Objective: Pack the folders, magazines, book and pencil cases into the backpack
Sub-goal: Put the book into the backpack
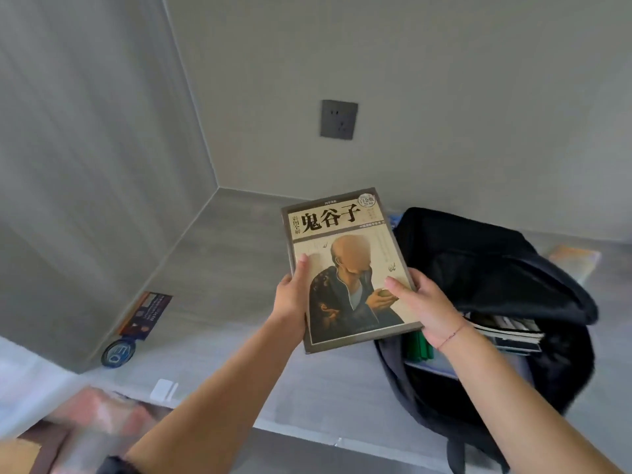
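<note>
I hold a tan book (345, 254) with black Chinese characters and a robed figure on its cover, face up above the grey desk. My left hand (292, 299) grips its left edge and my right hand (422, 304) grips its lower right edge. Just right of the book a black backpack (496, 268) lies open on the desk. Inside its mouth I see stacked magazines or folders (513, 331) and something green (419, 345). The book's right corner overlaps the backpack's opening.
A grey desk (219, 268) fills a corner between two grey walls, with a dark wall socket (338, 119) above. At the left wall lie a dark leaflet (147, 316) and a round blue badge (118, 352). A flat item (578, 260) lies behind the backpack. A small white object (164, 390) sits near the front edge.
</note>
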Available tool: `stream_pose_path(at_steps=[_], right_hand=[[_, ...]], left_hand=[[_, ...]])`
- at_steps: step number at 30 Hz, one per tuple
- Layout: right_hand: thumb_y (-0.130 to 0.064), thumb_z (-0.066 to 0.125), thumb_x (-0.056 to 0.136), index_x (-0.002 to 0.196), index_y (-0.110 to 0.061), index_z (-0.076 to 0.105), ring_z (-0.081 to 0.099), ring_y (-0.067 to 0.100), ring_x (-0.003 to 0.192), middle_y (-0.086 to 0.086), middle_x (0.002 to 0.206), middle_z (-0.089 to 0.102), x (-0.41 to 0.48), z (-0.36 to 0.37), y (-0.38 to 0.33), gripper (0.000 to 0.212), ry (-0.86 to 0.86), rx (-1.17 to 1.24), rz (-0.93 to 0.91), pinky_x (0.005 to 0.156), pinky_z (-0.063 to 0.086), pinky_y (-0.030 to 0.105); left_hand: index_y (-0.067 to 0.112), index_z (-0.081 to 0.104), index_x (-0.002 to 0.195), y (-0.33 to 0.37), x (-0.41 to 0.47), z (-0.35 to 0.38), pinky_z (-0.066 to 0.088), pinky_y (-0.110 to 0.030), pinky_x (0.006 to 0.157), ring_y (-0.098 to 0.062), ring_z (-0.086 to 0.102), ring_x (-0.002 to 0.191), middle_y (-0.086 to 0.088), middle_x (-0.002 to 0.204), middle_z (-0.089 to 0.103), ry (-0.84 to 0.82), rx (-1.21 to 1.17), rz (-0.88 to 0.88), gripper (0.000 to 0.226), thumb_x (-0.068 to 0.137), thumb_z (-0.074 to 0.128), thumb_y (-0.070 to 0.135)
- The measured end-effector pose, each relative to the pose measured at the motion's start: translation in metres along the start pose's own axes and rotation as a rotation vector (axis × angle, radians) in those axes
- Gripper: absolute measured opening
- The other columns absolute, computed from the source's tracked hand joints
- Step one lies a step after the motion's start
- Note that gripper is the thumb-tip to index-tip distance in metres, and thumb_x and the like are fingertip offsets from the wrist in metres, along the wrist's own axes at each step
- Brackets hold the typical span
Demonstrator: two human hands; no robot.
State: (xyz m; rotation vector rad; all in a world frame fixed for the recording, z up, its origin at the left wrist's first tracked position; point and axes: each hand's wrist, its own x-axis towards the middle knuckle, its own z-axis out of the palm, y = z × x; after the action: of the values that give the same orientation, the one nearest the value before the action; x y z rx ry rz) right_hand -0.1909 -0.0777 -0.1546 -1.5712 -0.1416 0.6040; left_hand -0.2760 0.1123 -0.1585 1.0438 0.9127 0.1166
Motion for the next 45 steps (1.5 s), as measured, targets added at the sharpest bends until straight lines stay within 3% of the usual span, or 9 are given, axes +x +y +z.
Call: stream_pose_path(at_steps=[6, 10, 16, 20, 27, 33, 38, 42, 45], right_hand=[[-0.022, 0.06, 0.088, 0.121, -0.006, 0.058, 0.06, 0.034, 0.11, 0.019, 0.117, 0.065, -0.059, -0.093, -0.01, 0.036, 0.245, 0.097, 0.003, 0.105, 0.042, 0.049], [-0.022, 0.059, 0.088, 0.12, -0.006, 0.059, 0.063, 0.031, 0.102, 0.018, 0.111, 0.067, -0.113, -0.155, 0.006, 0.035, 0.378, 0.151, 0.016, 0.093, 0.049, 0.042], [-0.029, 0.058, 0.087, 0.119, -0.015, 0.057, 0.06, 0.032, 0.104, 0.014, 0.11, 0.065, -0.174, -0.196, 0.041, 0.035, 0.445, 0.145, 0.082, 0.087, 0.054, 0.044], [-0.049, 0.077, 0.059, 0.121, -0.01, 0.056, 0.058, 0.032, 0.106, 0.015, 0.111, 0.064, -0.205, -0.201, 0.06, 0.076, 0.439, 0.193, 0.142, 0.091, 0.05, 0.044], [-0.077, 0.076, 0.025, 0.117, -0.016, 0.06, 0.054, 0.024, 0.114, 0.006, 0.111, 0.066, -0.209, -0.198, 0.08, 0.111, 0.337, 0.089, 0.196, 0.101, 0.038, 0.039], [-0.049, 0.072, 0.065, 0.109, -0.01, 0.067, 0.057, 0.032, 0.113, 0.012, 0.11, 0.069, -0.153, -0.193, 0.07, 0.06, 0.316, 0.238, 0.282, 0.093, 0.047, 0.039], [-0.033, 0.074, 0.078, 0.129, -0.009, 0.055, 0.05, 0.034, 0.124, 0.013, 0.128, 0.058, -0.073, -0.197, 0.045, 0.059, 0.371, 0.315, 0.363, 0.108, 0.039, 0.05], [-0.005, 0.059, 0.09, 0.117, -0.01, 0.056, 0.06, 0.023, 0.098, 0.008, 0.103, 0.063, -0.039, -0.212, 0.038, 0.028, 0.399, 0.458, 0.231, 0.088, 0.049, 0.038], [0.007, 0.059, 0.085, 0.117, -0.001, 0.057, 0.058, 0.02, 0.096, 0.006, 0.099, 0.063, -0.038, -0.216, 0.056, 0.032, 0.448, 0.084, 0.147, 0.09, 0.046, 0.029]], left_hand=[[0.012, 0.061, 0.07, -0.009, -0.012, 0.093, 0.048, -0.028, 0.053, -0.021, 0.058, 0.054, -0.005, 0.063, 0.064, -0.146, 0.318, 0.11, 0.051, 0.095, 0.032, 0.046], [0.02, 0.066, 0.101, -0.04, -0.009, 0.136, 0.053, -0.037, 0.081, -0.022, 0.064, 0.09, -0.001, 0.099, 0.07, -0.37, 1.042, 0.601, 0.021, 0.085, 0.053, 0.017], [0.023, 0.037, 0.141, -0.087, 0.0, 0.186, 0.022, -0.036, 0.114, -0.019, 0.033, 0.137, 0.002, 0.144, 0.042, -0.438, 1.681, 1.16, 0.068, 0.079, 0.065, 0.035], [0.021, 0.063, 0.108, -0.08, 0.004, 0.206, 0.043, -0.033, 0.084, -0.022, 0.06, 0.101, 0.0, 0.107, 0.067, -0.262, 1.686, 1.209, 0.023, 0.09, 0.052, 0.028], [0.016, 0.06, 0.071, -0.019, -0.01, 0.244, 0.034, -0.026, 0.048, -0.022, 0.057, 0.062, 0.003, 0.06, 0.055, -0.158, 1.147, 1.034, 0.03, 0.092, 0.047, 0.032], [0.021, 0.055, 0.066, -0.023, -0.024, 0.233, 0.038, -0.026, 0.046, -0.01, 0.05, 0.053, 0.006, 0.057, 0.053, -0.229, 1.146, 1.099, 0.029, 0.093, 0.049, 0.032], [0.015, 0.059, 0.072, -0.023, -0.024, 0.222, 0.045, -0.033, 0.054, -0.02, 0.055, 0.059, 0.001, 0.06, 0.058, -0.289, 1.197, 1.146, 0.027, 0.093, 0.051, 0.031], [0.018, 0.061, 0.077, -0.027, -0.017, 0.209, 0.047, -0.034, 0.058, -0.018, 0.055, 0.064, 0.004, 0.063, 0.058, -0.314, 1.242, 1.105, 0.024, 0.093, 0.051, 0.033], [0.021, 0.061, 0.075, -0.032, -0.011, 0.204, 0.047, -0.032, 0.058, -0.016, 0.056, 0.062, 0.006, 0.062, 0.058, -0.326, 1.249, 1.056, 0.023, 0.093, 0.052, 0.033]])
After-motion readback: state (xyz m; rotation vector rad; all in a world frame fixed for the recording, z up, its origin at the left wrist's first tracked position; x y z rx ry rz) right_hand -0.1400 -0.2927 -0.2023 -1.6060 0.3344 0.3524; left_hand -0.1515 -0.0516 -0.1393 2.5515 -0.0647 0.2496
